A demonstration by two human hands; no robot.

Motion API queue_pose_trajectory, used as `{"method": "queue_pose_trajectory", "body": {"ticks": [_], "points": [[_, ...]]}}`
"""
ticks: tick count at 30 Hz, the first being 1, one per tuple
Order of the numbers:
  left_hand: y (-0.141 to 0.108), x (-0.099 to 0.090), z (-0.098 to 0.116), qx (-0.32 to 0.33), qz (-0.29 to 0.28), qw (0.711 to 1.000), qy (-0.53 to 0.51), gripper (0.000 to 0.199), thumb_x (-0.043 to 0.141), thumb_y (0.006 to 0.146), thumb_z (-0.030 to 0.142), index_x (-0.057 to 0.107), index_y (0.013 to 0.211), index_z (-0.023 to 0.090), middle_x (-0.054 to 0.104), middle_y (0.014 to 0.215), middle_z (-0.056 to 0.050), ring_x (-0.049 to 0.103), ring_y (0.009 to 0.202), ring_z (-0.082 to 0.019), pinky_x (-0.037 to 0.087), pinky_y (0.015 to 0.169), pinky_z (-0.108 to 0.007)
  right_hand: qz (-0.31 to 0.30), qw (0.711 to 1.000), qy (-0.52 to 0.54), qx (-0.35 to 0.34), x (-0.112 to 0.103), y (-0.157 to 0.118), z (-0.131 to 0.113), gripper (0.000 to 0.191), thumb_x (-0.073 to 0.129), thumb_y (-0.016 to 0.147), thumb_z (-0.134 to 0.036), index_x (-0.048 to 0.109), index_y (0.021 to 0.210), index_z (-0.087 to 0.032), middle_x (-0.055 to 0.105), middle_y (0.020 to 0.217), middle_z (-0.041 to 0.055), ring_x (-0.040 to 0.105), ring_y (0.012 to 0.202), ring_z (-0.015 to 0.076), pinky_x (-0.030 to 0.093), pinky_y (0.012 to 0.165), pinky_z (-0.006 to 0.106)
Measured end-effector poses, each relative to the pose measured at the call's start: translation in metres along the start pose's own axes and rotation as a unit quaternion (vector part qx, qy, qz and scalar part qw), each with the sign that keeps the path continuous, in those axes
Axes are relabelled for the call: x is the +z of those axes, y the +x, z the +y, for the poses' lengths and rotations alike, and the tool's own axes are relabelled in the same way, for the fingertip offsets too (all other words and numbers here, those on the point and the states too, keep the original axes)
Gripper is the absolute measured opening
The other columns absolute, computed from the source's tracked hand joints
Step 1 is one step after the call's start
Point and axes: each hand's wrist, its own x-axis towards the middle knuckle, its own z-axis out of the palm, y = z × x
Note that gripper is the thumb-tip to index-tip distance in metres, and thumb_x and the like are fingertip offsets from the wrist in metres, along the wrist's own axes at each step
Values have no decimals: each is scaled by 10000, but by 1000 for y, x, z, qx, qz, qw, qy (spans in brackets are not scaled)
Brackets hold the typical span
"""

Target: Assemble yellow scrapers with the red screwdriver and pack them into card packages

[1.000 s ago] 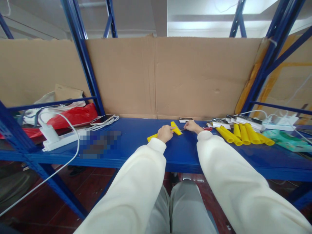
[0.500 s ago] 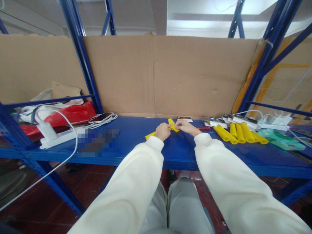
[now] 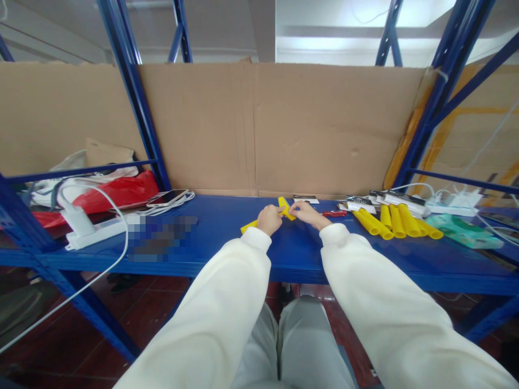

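Over the middle of the blue shelf, my left hand (image 3: 270,220) is closed round a yellow piece (image 3: 248,226) whose end sticks out to its left. A crosswise yellow part (image 3: 286,208) shows between my two hands, slanting down to the right. My right hand (image 3: 305,213) is pinched at the right side of this part; what its fingertips hold, if anything, is too small to make out. Just right of my right hand lies a red tool (image 3: 334,214).
Several yellow tubes (image 3: 399,220) lie to the right, by small boxes (image 3: 360,204) and a green packet (image 3: 462,229). A white power strip (image 3: 95,232), cables and a red bag (image 3: 121,193) are at the left. Cardboard (image 3: 316,129) stands behind the blue shelf (image 3: 227,208).
The view has shifted slightly. My right hand has moved very little and stays at the yellow part; my left hand keeps its hold.
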Motion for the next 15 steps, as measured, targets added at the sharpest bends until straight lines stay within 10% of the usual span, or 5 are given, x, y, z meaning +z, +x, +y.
{"method": "queue_pose_trajectory", "body": {"ticks": [15], "points": [[-1,-5,2,4,13,1000,12,426,542,965,215,646,1367,313,714,1209,-85,665,1152,-227,492,988,-267,23,970,221,101,5,-1,-2,190,657,798,-148,546,937,-215,682,980,39,665,921,149,534,867,283]]}}
